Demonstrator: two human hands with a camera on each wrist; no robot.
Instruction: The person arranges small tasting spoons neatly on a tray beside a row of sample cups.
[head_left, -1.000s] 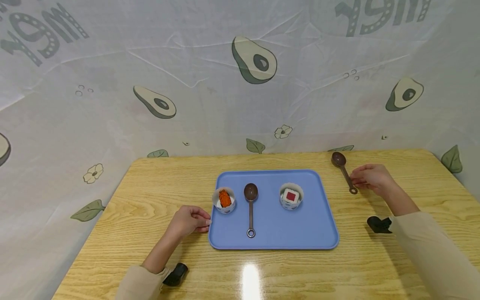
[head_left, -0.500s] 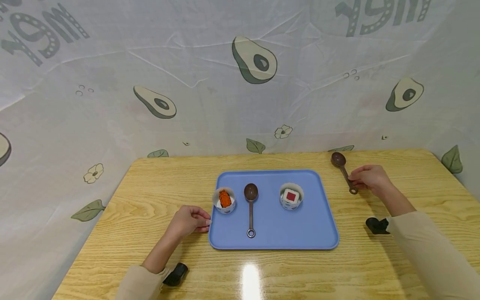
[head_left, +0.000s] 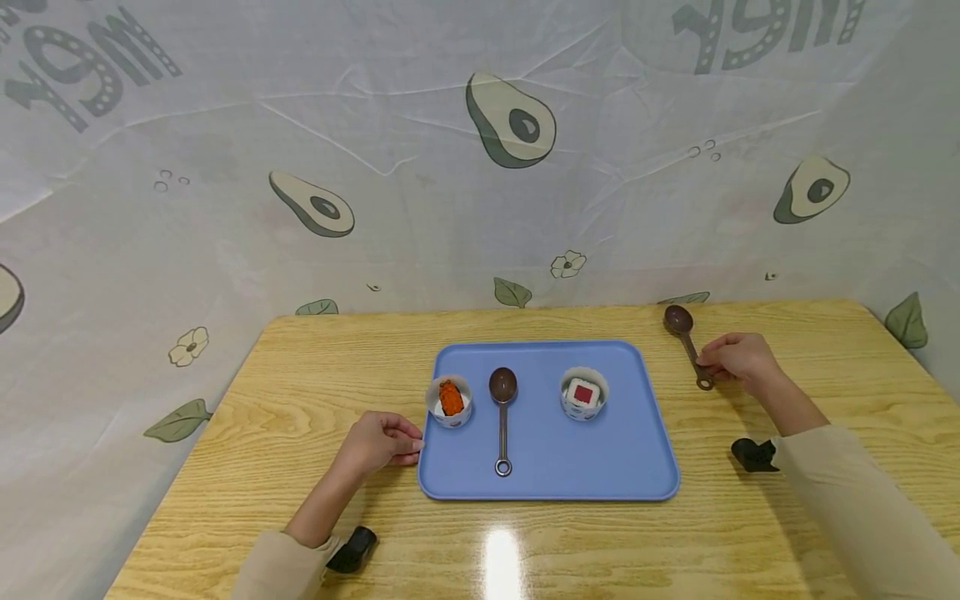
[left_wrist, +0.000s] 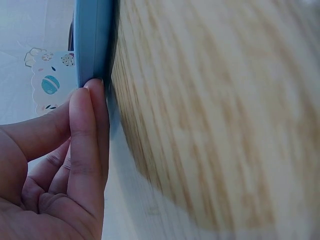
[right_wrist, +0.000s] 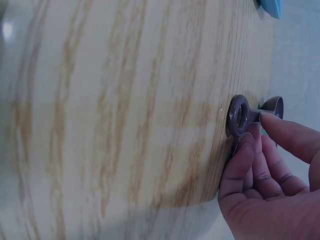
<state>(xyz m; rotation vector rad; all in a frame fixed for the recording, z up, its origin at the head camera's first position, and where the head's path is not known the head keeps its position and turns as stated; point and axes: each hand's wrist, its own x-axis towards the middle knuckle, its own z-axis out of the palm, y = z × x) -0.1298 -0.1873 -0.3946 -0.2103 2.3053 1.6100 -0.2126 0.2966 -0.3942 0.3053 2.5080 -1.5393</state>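
While your right hand [head_left: 742,358] pinches the handle of a brown spoon [head_left: 687,346] near its ring end, your left hand [head_left: 381,440] holds the near part of the left edge of a blue tray [head_left: 592,467] in the head view. That spoon is to the right of the tray, well apart from it, its bowl toward the far edge of the wooden table [head_left: 337,367]. On the tray, a second spoon [head_left: 503,423] lies between two paper cups: the left cup [head_left: 452,420] holds an orange piece [head_left: 451,398], the right cup [head_left: 581,412] a white piece with a red centre [head_left: 582,393]. Behind the table you face a pale cloth printed with avocados [head_left: 405,125].

From the left wrist, your thumb and fingers meet at the tray's edge, and a patterned cup shows beyond.

From the right wrist, your thumb and forefinger grip the brown spoon just beside its ring [right_wrist: 231,120], its bowl pointing away; you cannot tell here whether its handle touches the table.
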